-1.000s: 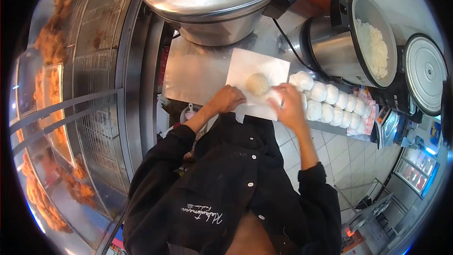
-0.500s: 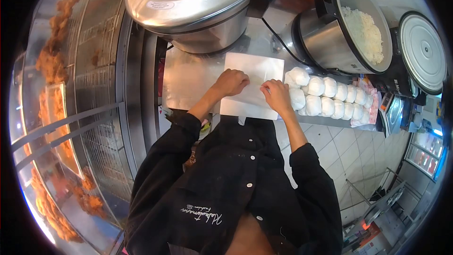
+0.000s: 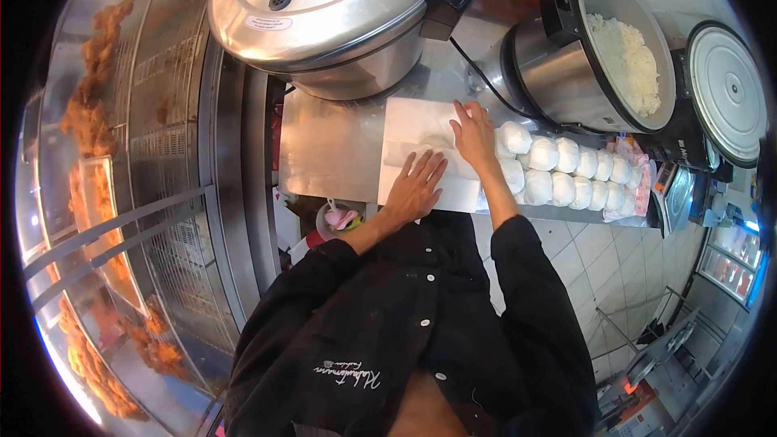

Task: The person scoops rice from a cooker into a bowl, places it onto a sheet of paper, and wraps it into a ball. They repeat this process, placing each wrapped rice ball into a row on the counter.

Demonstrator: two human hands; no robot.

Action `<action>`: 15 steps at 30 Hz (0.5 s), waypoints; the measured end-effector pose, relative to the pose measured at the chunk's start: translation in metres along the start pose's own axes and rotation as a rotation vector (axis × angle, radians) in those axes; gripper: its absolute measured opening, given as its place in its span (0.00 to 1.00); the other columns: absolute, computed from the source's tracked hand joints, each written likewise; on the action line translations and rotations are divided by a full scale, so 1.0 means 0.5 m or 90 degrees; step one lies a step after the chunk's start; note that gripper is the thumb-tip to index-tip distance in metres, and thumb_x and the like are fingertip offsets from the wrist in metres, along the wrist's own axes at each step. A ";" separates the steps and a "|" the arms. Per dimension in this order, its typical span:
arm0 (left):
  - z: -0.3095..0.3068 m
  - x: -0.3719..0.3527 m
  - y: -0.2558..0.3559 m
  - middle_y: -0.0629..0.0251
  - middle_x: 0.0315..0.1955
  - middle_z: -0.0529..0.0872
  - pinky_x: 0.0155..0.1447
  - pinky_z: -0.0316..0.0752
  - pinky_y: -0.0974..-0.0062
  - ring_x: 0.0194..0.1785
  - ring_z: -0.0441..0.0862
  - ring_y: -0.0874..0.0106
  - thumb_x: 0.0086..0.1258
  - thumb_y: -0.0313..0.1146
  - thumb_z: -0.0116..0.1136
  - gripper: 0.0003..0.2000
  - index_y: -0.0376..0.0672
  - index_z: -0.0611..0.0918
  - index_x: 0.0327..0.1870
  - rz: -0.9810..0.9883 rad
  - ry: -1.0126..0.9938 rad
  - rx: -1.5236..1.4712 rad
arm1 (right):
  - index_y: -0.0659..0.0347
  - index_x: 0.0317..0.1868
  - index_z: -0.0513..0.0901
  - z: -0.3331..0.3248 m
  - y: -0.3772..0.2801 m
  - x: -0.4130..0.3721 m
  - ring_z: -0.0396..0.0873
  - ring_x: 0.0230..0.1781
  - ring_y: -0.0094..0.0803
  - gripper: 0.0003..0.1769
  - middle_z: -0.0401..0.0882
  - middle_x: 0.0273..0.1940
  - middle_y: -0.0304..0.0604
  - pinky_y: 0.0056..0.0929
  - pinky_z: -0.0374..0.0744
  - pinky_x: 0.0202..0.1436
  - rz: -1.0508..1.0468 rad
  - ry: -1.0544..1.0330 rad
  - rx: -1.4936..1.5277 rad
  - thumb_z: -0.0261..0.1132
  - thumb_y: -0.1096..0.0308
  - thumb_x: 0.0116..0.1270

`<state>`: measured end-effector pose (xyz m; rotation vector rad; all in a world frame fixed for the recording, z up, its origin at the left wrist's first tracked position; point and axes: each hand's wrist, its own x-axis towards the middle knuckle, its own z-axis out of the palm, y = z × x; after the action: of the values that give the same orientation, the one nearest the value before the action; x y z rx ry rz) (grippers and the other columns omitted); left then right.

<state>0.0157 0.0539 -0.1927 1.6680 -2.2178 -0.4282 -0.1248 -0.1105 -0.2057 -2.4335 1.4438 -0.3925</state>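
The white square sheet of paper (image 3: 413,120) looks thin and matt, lightly creased. Under it the grey steel counter (image 3: 332,146) is dull and brushed (the big domed metal cooker lid (image 3: 316,0) shines far glossier). The black buttoned jacket (image 3: 388,316) is soft matt cloth.

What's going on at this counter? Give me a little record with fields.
Left hand: open, fingers spread, flat on the paper
Right hand: open, pressing the paper's right part
Paper: white, folded over, on the steel counter
Balls: white, in two rows, right of the paper
Cooker: lid up, rice inside
Pot: large, steel, lidded, behind the paper
Far left: fried food
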 end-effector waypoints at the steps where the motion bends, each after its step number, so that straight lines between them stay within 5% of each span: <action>1: 0.001 0.000 0.002 0.57 0.76 0.69 0.83 0.55 0.48 0.82 0.61 0.57 0.69 0.40 0.66 0.35 0.40 0.70 0.77 -0.002 0.000 0.001 | 0.56 0.65 0.85 0.011 0.002 0.004 0.70 0.69 0.43 0.24 0.71 0.67 0.41 0.51 0.74 0.62 -0.009 -0.037 -0.059 0.71 0.61 0.69; 8: 0.004 0.004 0.003 0.58 0.75 0.71 0.83 0.54 0.47 0.80 0.63 0.57 0.70 0.41 0.66 0.33 0.39 0.73 0.75 -0.025 0.017 -0.005 | 0.56 0.57 0.87 0.045 0.027 0.010 0.68 0.73 0.42 0.20 0.73 0.68 0.41 0.50 0.70 0.68 -0.111 -0.001 -0.087 0.73 0.65 0.64; 11: 0.004 0.004 0.002 0.58 0.73 0.72 0.83 0.55 0.47 0.80 0.64 0.57 0.70 0.41 0.65 0.31 0.39 0.75 0.72 -0.022 0.031 -0.016 | 0.57 0.52 0.86 -0.004 -0.001 0.018 0.72 0.68 0.41 0.17 0.79 0.61 0.41 0.48 0.69 0.69 -0.131 0.072 -0.055 0.74 0.68 0.61; 13: 0.006 0.007 -0.001 0.57 0.71 0.73 0.82 0.55 0.48 0.79 0.64 0.57 0.71 0.42 0.64 0.29 0.38 0.76 0.70 -0.012 0.044 -0.022 | 0.56 0.49 0.86 -0.042 -0.017 0.022 0.78 0.60 0.39 0.15 0.82 0.51 0.39 0.46 0.69 0.67 -0.090 -0.113 -0.024 0.73 0.70 0.61; 15: 0.007 0.010 -0.004 0.57 0.69 0.75 0.81 0.57 0.47 0.78 0.66 0.57 0.70 0.40 0.64 0.28 0.38 0.77 0.69 -0.022 0.052 -0.049 | 0.55 0.49 0.86 -0.055 -0.021 0.013 0.79 0.56 0.39 0.14 0.82 0.47 0.38 0.46 0.69 0.66 -0.070 -0.119 0.036 0.73 0.70 0.62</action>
<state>0.0145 0.0488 -0.1964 1.6564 -2.0893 -0.4407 -0.1237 -0.1144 -0.1757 -2.4381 1.2101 -0.2176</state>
